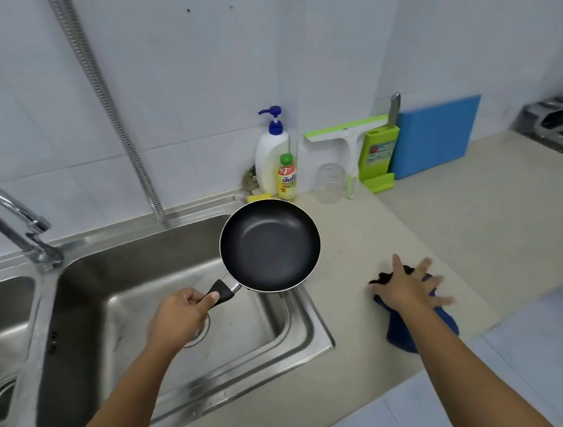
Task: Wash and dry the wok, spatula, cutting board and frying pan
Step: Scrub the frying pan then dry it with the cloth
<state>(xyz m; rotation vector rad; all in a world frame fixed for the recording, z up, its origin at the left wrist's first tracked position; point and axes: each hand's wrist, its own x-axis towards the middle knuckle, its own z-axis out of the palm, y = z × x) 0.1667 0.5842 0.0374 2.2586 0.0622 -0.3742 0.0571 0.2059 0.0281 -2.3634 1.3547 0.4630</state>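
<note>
My left hand (183,310) grips the black handle of a small black frying pan (270,245), held level above the right edge of the steel sink (313,316). My right hand (409,287) is spread, fingers straight, over a dark blue cloth (399,330) lying on the beige counter. The fingers look blurred, and whether they touch the cloth is unclear. A blue cutting board (436,135) leans upright against the wall tiles at the back right. No wok or spatula is in view.
A curved tap (8,216) stands at the left and a metal hose (107,102) hangs down the wall. Soap pump bottle (272,153), small yellow bottle (286,178), clear jar (330,182), green squeegee (349,146) and green knife holder (380,157) line the back. A stove (562,127) is far right.
</note>
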